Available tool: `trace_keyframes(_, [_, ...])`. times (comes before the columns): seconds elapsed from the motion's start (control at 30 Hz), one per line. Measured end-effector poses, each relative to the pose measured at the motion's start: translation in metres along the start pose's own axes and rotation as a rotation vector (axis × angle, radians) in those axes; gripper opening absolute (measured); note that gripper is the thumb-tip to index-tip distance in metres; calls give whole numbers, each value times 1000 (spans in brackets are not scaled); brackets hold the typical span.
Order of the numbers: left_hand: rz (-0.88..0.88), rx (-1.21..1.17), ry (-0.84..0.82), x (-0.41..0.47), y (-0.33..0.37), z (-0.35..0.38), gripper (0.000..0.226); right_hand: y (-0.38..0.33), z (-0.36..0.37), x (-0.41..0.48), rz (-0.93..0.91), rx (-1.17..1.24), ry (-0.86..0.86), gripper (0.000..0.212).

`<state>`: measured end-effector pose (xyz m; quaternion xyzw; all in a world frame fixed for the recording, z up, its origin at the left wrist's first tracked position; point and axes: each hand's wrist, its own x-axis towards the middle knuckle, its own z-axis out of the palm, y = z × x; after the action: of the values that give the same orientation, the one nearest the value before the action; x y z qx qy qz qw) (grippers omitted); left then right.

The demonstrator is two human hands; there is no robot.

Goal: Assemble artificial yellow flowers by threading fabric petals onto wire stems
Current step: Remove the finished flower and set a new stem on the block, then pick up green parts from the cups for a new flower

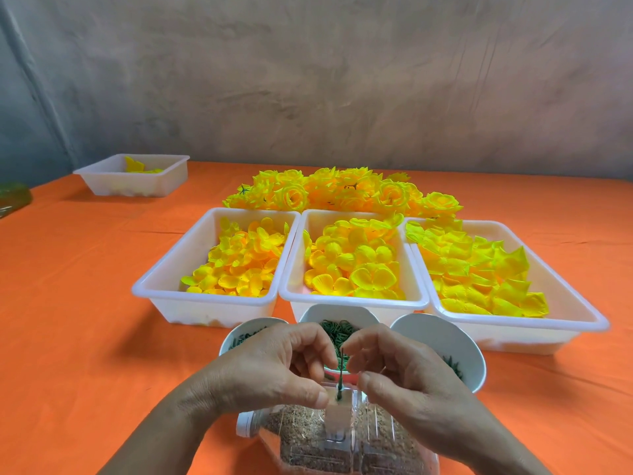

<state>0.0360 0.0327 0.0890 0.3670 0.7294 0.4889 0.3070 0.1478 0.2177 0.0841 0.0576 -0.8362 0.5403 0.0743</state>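
The left hand [274, 365] and right hand [404, 375] curl close around an upright green wire stem [341, 375], fingertips meeting at its top; whether they pinch it I cannot tell. The stem stands in a clear bottle [308, 437] of brown grit lying on the orange surface [85, 303]. Just behind crowd three cups [442, 341], then three white trays [164, 269] of yellow petals [356, 265], with finished flowers [342, 192] beyond.

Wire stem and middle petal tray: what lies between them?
Head view: a white bowl of green pieces stands between wire stem and middle petal tray.
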Motion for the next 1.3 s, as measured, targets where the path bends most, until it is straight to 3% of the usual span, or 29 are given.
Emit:
trace_keyframes(0.17, [-28,-40,54,1,-2,-7,29,-6,6,-2,-72,-67,-55,2])
trace_keyframes(0.33, [-18,-58,101,2,-4,-13,26,-1,9,1,-140,-126,-6,13])
trace_keyframes(0.67, [-5,-136,189,6,-18,-29,22,6,7,6,-183,-138,-19,7])
trace_keyframes(0.73, [5,-132,250,8,-19,-37,21,7,3,6,-138,-92,-60,10])
trace_keyframes(0.83, [-11,-154,444,18,-26,-59,18,8,-8,6,-25,-7,-134,40])
trace_keyframes(0.9, [-52,-154,619,27,-35,-77,19,8,-17,11,-2,-1,-93,41])
trace_keyframes(1.0, [-137,-48,841,42,-49,-108,18,12,-30,30,4,-37,61,24])
trace_keyframes(1.1, [-208,138,935,58,-59,-129,18,25,-42,62,45,-134,202,16])
trace_keyframes(1.2, [-311,340,919,74,-63,-134,18,39,-50,99,78,-319,318,16])
trace_keyframes(1.3, [-437,515,814,88,-66,-133,14,53,-51,126,147,-493,308,14])
